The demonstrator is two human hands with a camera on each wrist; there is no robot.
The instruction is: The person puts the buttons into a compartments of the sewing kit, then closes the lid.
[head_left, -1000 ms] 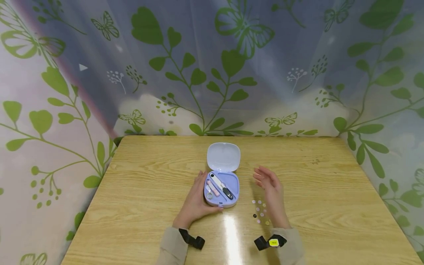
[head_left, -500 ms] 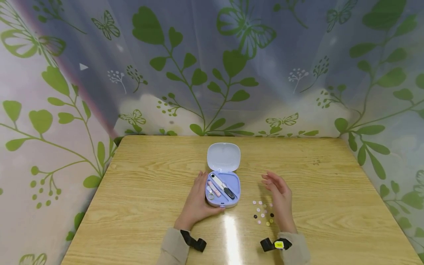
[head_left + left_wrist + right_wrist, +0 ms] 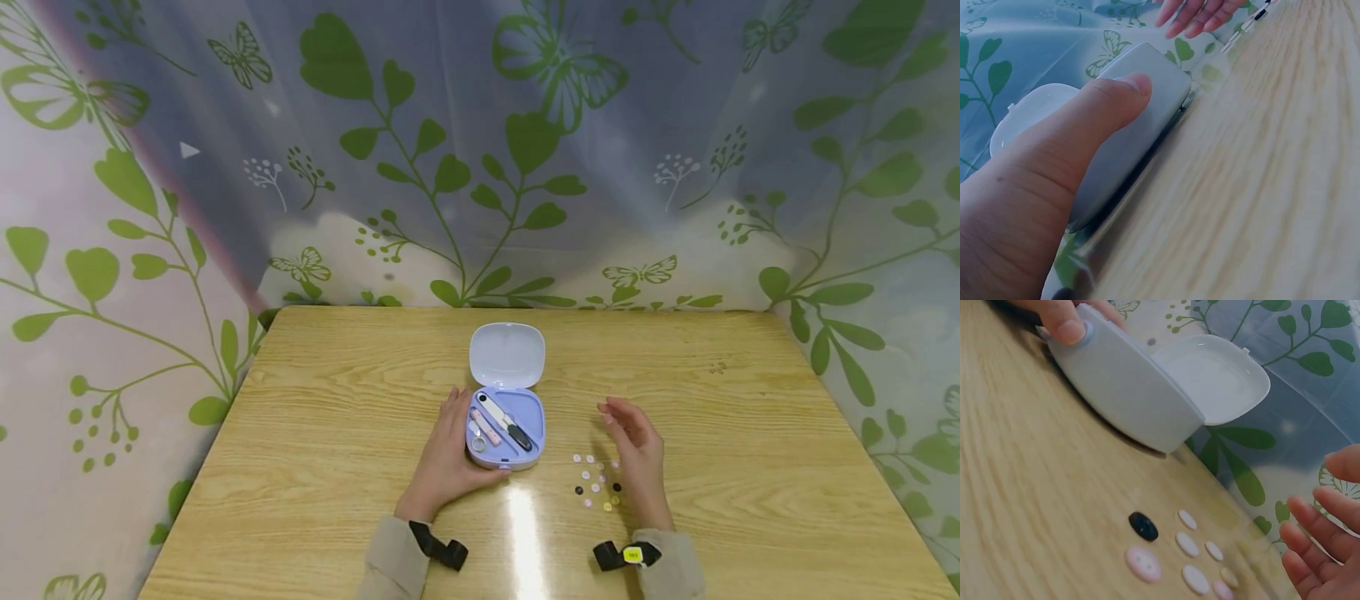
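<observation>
Pale wood grain ran across the tabletop [image 3: 337, 375], which I was watching from far off through the head and wrist feeds. Nearest me were two beige sleeves [image 3: 393, 557], a black wrist camera [image 3: 453, 555] strapped at each cuff. Just beyond, the loose buttons [image 3: 596, 488] lay scattered to the right of the lilac case [image 3: 528, 406], and they set the geometry: they sat between it and the right grip [image 3: 636, 450], mostly to its left and closer to me than its fingertips, so that hand was clearly the nearer one. Being flat discs, they offered no long axis. The right grip was loosely curved above the wood, and I could see nothing in it. Close up, a glossy black button [image 3: 1143, 526] and a pale pink button [image 3: 1143, 563] with holes looked like smooth plastic. The left grip [image 3: 444, 462] held the case, its thumb along the front wall and its fingers down the left side. Inside, a long tool [image 3: 517, 435] with white and black ends lay diagonally, near a pink-and-white stick [image 3: 485, 427] and a small metallic ring [image 3: 478, 444]. Farther back, the rounded, whitish lid [image 3: 507, 357] stood open on its hinge, and behind everything hung a soft curtain [image 3: 420, 275] printed with green leaves and butterflies.
</observation>
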